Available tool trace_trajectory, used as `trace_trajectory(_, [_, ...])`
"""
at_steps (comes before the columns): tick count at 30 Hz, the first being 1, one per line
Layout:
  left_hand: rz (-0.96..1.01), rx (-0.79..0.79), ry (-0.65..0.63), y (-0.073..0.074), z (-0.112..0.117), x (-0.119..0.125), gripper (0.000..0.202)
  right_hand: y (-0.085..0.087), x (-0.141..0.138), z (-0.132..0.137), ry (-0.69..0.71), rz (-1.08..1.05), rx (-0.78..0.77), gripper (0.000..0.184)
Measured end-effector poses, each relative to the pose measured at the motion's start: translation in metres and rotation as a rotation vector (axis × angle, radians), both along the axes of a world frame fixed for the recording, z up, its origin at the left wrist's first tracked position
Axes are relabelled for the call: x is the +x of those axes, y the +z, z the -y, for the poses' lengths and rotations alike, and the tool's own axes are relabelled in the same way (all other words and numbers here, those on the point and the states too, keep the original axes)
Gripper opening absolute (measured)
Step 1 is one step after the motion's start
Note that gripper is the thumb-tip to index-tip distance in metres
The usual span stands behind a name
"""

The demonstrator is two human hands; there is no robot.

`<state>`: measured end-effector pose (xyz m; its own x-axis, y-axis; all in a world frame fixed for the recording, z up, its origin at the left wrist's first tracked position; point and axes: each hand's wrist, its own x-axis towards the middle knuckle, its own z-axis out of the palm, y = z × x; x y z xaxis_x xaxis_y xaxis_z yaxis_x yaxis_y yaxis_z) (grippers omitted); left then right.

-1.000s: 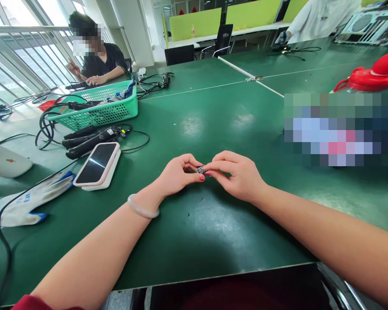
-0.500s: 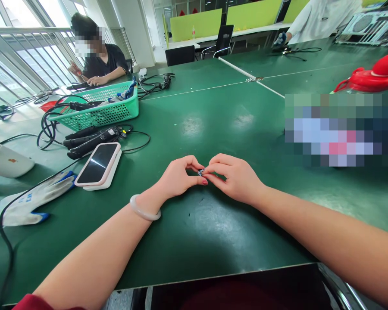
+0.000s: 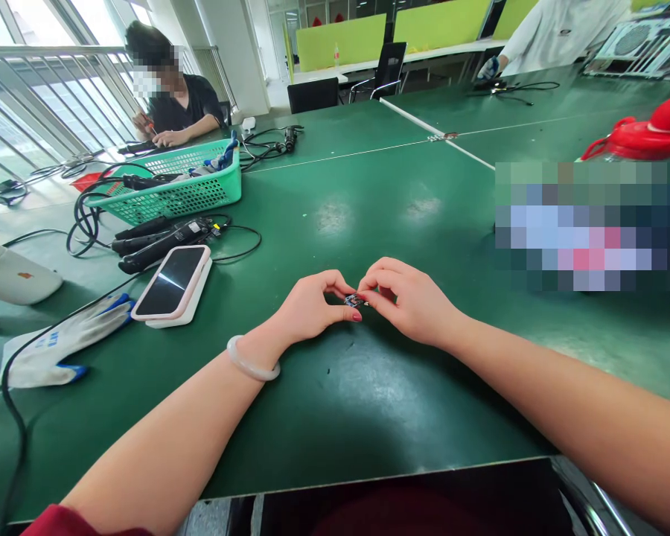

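Between my two hands, just above the green table (image 3: 290,417), is a small dark metallic piece (image 3: 353,301) with fine detail; its exact kind is too small to make out. The thumb and fingers of my left hand (image 3: 316,305) pinch its left side. From the right, the fingertips of my right hand (image 3: 405,298) close on its right end, covering part of it. A pale bangle (image 3: 251,362) circles my left wrist.
Left of my hands lie a phone (image 3: 172,283) on a white box, a white-and-blue glove (image 3: 61,342) and black handheld devices (image 3: 167,242) with cables. Behind them stands a green basket (image 3: 184,195). A red-topped container (image 3: 642,138) is at right. Two people sit or stand across the table.
My right hand has shifted its grip slightly, fingers now more curled, and more of the small piece shows. The person at the far left has moved a hand slightly. The view has shifted a little.
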<state>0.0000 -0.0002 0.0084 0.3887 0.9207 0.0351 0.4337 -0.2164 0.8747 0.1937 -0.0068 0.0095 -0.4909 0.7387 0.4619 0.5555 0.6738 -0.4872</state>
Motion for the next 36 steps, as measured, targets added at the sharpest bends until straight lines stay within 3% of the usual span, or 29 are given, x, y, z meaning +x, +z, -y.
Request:
trace_trajectory(23, [-0.035, -0.008, -0.023, 0.0012, 0.0011, 0.0, 0.03, 0.0039, -0.0005, 0.0036, 0.04, 0.144, -0.063, 0.015])
trace_trajectory(36, [0.039, -0.102, -0.035, 0.0061, 0.002, 0.0013, 0.03, 0.0024, 0.0032, 0.0001, 0.053, 0.152, 0.046, 0.019])
